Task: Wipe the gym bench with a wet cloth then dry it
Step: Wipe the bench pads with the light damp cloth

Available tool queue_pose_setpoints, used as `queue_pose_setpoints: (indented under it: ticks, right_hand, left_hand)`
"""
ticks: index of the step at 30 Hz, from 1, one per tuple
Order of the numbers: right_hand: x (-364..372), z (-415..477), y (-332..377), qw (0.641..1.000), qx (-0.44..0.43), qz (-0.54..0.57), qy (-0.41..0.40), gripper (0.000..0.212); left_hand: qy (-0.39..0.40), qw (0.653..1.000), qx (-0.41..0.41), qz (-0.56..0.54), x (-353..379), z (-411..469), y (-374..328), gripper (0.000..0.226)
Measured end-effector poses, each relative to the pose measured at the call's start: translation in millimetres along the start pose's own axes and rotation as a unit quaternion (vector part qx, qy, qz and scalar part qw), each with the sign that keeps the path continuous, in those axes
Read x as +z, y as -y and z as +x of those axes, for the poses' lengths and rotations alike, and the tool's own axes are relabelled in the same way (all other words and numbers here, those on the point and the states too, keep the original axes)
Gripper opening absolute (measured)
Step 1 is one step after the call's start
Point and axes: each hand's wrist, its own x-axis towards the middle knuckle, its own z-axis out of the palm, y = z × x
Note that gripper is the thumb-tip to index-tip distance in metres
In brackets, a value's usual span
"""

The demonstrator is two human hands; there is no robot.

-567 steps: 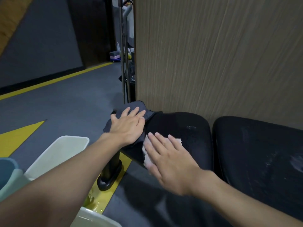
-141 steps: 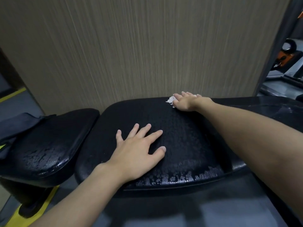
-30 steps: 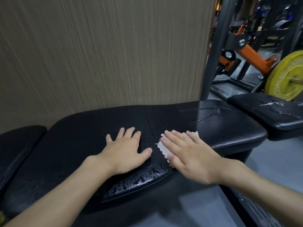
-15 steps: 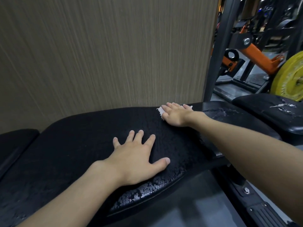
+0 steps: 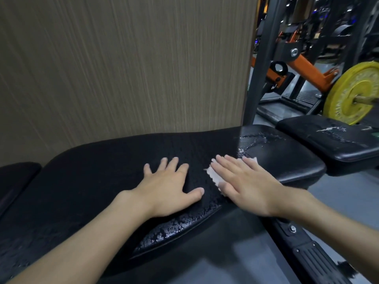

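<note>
**Wiping under way; drying largely outstanding**

Inspecting the gym bench (image 5: 102,171): lying lengthwise against the wood-grain wall panel (image 5: 123,68) and filling the middle of the view. Showing black textured upholstery, beading with water along the near edge and carrying streaks and small pools towards the right end. Appearing damp over most of the top, with no stretch reading as plainly dry.

Noting a white cloth (image 5: 213,176) lying flat on the right half of the pad, mostly hidden. Finding the right hand (image 5: 248,187) pressing down on it with straight fingers held close together, curling round nothing. Finding the left hand (image 5: 166,187) just beside it, resting palm-down on the bare pad with fingers spread and straight, holding nothing.

Judging progress: wetting apparently reaching the whole visible pad. Being unable to tell whether this cloth is the wet one or the dry one. Treating the drying pass as mostly undone, going by the droplets.

Moving outward: recording a second black pad (image 5: 328,138) to the right, also streaked, with a yellow weight plate (image 5: 352,93) standing beyond it.
</note>
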Motion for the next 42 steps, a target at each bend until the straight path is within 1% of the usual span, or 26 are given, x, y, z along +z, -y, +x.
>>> queue_pose_setpoints:
  ticks: [1,3,6,9,10,15,19,21,24,30,31,33,35,36,39,42]
  right_hand:
    - [1,-12,-1,1.0,-0.003,-0.009,0.001,0.078]
    - [3,-23,-5,1.0,-0.004,-0.012,0.009,0.082]
    - [0,-7,-12,1.0,0.006,0.003,0.006,0.081]
    - [-4,33,-23,0.999,0.031,0.017,0.016,0.061]
    - [-5,51,-27,0.999,0.042,0.023,0.022,0.058]
    - [-5,143,-56,0.993,0.095,0.054,0.035,0.058]
    - [-5,178,-71,0.988,0.134,0.068,0.042,0.061]
    - [-3,176,-71,0.989,0.131,0.063,0.039,0.062]
    - [0,149,-66,0.993,0.104,0.048,0.032,0.061]
    - [1,36,-54,0.999,0.043,0.031,0.012,0.061]
    - [2,18,-52,0.999,0.038,0.023,0.003,0.065]
    - [2,-4,-50,1.0,0.03,0.003,-0.005,0.079]
    - [2,-5,-53,1.0,0.027,0.001,0.004,0.084]
    - [1,1,-55,1.0,0.027,0.008,0.004,0.081]
    - [-3,34,-67,0.999,0.039,0.026,0.013,0.06]
    - [-5,85,-84,0.997,0.064,0.033,0.022,0.057]
  left_hand:
    - [-0.005,1.0,0.022,-0.008,-2,5,-5,0.088]
    - [-0.003,0.999,0.049,-0.021,-6,15,-17,0.086]
    - [0.011,0.999,0.047,-0.021,-8,28,-26,0.088]
    - [0.026,0.999,0.043,-0.02,-9,32,-24,0.091]
    - [0.031,0.998,0.042,-0.021,-9,33,-24,0.092]
    - [0.044,0.998,0.031,-0.024,-10,38,-29,0.094]
    - [0.036,0.999,0.021,-0.022,-5,41,-31,0.096]
    - [0.037,0.999,0.016,-0.02,-4,42,-31,0.096]
    - [0.04,0.999,0.012,-0.017,-5,43,-32,0.097]
    - [0.045,0.999,0.003,-0.012,-11,45,-37,0.098]
    - [0.046,0.999,0.003,-0.011,-11,46,-39,0.099]
    - [0.05,0.999,0.009,-0.009,-11,50,-44,0.098]
    - [0.053,0.998,0.019,-0.012,-12,55,-49,0.099]
    - [0.052,0.998,0.025,-0.016,-12,59,-50,0.099]
    - [0.061,0.997,0.032,-0.031,-14,69,-53,0.103]
    - [0.08,0.996,0.026,-0.042,-18,79,-53,0.107]
